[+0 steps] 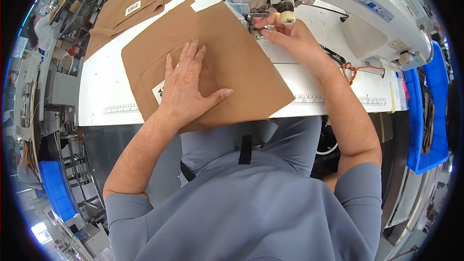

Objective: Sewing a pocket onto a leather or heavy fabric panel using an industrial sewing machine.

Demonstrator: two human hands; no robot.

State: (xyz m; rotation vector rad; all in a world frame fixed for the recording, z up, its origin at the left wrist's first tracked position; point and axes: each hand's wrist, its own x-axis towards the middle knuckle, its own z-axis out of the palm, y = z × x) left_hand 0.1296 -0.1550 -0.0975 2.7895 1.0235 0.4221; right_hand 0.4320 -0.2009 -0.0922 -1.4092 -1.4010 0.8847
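A brown fabric panel (237, 63) lies on the white sewing table, its right corner toward the machine's needle area. My left hand (186, 84) rests flat on it, fingers stretched out, partly covering a stitched patch outline and a white printed label (158, 92). At the presser foot (259, 34) of the white sewing machine (357, 0), my right hand (295, 38) has its fingers curled, thumb and forefinger close together. Whatever they pinch, if anything, is too small to make out. A cream knob (288, 18) hides part of that hand.
More brown fabric pieces (130, 7) lie at the far left of the table. A ruler strip (348, 100) runs along the front edge. Orange cord (355, 70) and a dark slim tool (333, 54) lie beside my right forearm. A blue bin (437, 116) stands at the right.
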